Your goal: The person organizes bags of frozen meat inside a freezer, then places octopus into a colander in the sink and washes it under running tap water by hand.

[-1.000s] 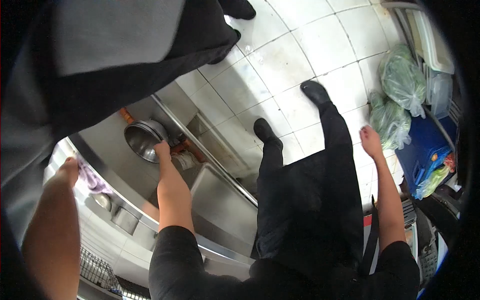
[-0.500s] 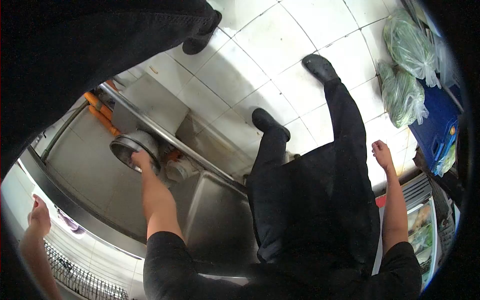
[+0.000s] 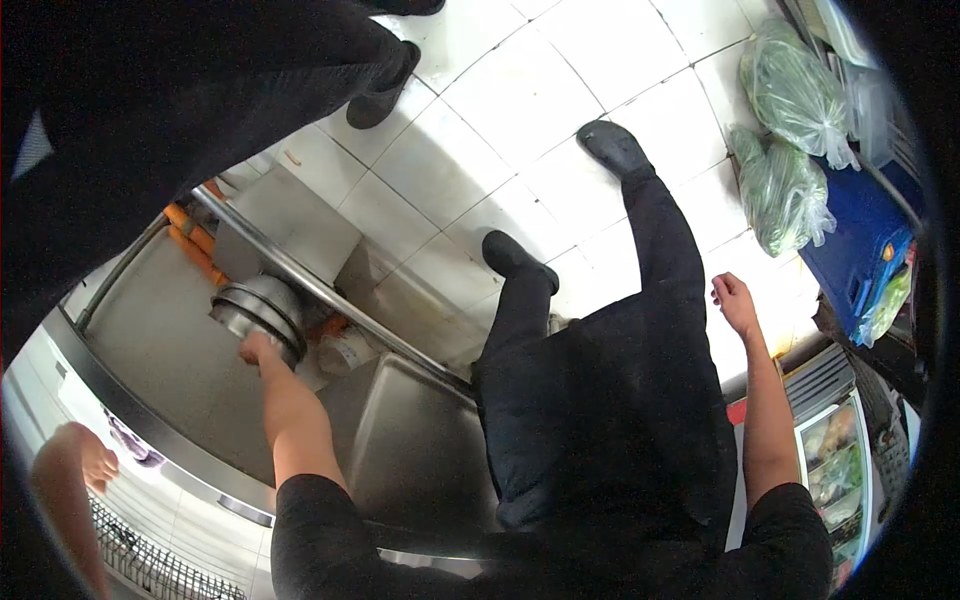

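Observation:
Stacked metal bowls [image 3: 262, 305] rest on their side, tilted, over a steel surface on the left. My left hand [image 3: 260, 348] is closed on the lower rim of these bowls. Away to the right, my right hand [image 3: 733, 298] hangs over the floor beside my leg. Its fingers are loosely bent and partly apart, with nothing in them. A white container [image 3: 345, 350] sits close to the bowls, behind the metal rail [image 3: 290, 262].
A co-worker's hand [image 3: 85, 458] is at the lower left, and their dark-clothed leg [image 3: 250, 100] crosses the upper left. Orange pipes [image 3: 195, 240] lie beyond the bowls. Green plastic bags [image 3: 795, 90] and a blue crate [image 3: 850, 280] are at the right. A wire rack [image 3: 160, 560] stands lower left.
My left hand has gone from inside the bowls to their rim, and the bowls are tipped further. The co-worker's hand has shifted and turned. The view has moved slightly.

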`<state>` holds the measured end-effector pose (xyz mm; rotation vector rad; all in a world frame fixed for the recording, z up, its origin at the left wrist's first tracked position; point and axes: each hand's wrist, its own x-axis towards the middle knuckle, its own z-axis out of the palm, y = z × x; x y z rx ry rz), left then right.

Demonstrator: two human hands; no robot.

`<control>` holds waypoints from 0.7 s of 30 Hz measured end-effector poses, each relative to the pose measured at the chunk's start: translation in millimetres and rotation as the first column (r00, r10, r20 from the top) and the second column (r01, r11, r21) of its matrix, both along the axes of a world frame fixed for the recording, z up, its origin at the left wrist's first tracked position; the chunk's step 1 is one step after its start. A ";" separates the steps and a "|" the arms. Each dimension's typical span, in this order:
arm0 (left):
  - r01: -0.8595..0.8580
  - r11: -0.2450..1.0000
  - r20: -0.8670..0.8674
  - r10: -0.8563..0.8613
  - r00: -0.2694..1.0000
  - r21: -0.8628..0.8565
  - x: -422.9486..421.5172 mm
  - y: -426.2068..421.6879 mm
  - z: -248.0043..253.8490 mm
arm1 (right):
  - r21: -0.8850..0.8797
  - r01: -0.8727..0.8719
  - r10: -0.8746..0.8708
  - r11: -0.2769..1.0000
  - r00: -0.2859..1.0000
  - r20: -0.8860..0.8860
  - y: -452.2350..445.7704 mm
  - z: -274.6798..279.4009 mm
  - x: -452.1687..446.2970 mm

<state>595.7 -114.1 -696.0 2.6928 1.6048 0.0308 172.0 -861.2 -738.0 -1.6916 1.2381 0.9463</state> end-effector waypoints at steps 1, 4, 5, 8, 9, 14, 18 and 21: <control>-0.043 0.995 -0.046 0.047 0.998 0.095 2.6 -7.5 10.7 | -0.004 -0.002 0.002 1.000 1.000 -0.014 -1.5 -0.3 -3.8; -0.101 0.967 -0.072 0.121 0.990 0.233 10.5 -63.7 56.6 | -0.004 -0.023 0.023 1.000 0.999 0.044 -4.4 5.0 -9.0; -0.113 0.951 -0.066 0.137 0.988 0.289 9.9 -80.1 73.1 | -0.001 -0.006 0.006 1.000 0.998 0.064 -5.4 6.9 -8.9; -0.156 0.925 -0.020 0.174 0.985 0.347 7.1 -41.8 84.5 | 0.031 -0.003 0.000 1.000 0.996 0.092 -11.2 21.4 5.1; -0.139 0.932 0.030 0.137 0.990 0.336 0.6 -45.4 81.8 | 0.033 -0.008 0.004 0.999 0.995 0.102 -13.9 25.3 8.7; -0.290 0.882 0.191 0.234 0.953 0.371 -14.0 -152.6 100.7 | 0.066 -0.103 0.087 0.993 0.975 0.203 -37.6 41.6 31.1; -0.094 0.980 0.482 -0.003 0.876 0.177 -49.7 -91.5 43.5 | -0.076 -0.303 0.310 0.950 0.884 0.349 -65.0 67.8 70.1; -0.327 0.914 0.379 0.398 0.836 -0.238 -45.9 -191.9 106.5 | -0.143 -0.503 0.521 0.852 0.796 0.308 -82.2 72.4 98.2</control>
